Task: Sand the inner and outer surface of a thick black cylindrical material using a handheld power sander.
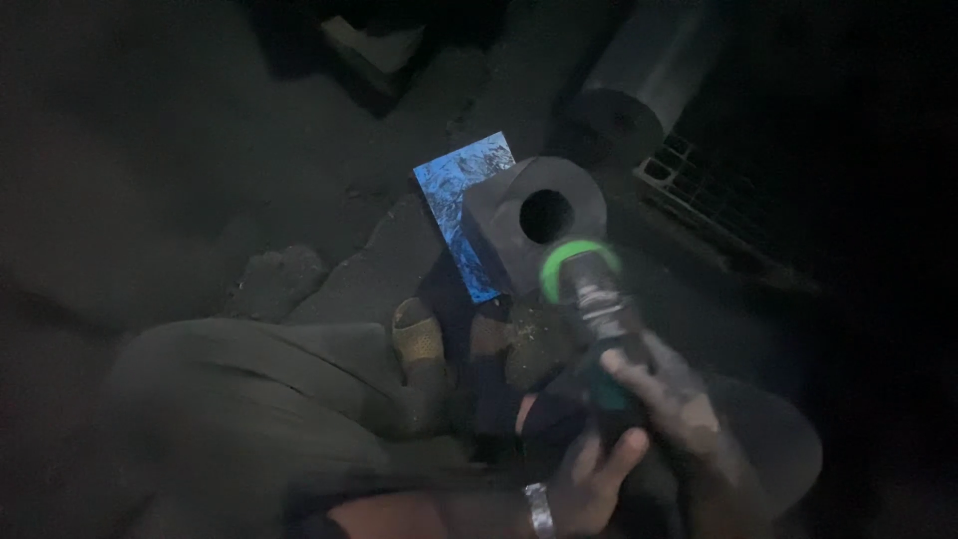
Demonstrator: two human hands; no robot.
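2 hands clamped on 1 power grinder (599,319): left hand (584,479) wrapped low on the body, right hand (679,399) above. Green-ringed head pressed against a dark bored block (529,225) on the ground, beside a blue sheet (461,195). Risks: poor light, disc kicking, sandalled foot (419,339) close.

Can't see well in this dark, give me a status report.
Both hands, left and right, grip the grinder. Disc at the block's bore. Nothing between.
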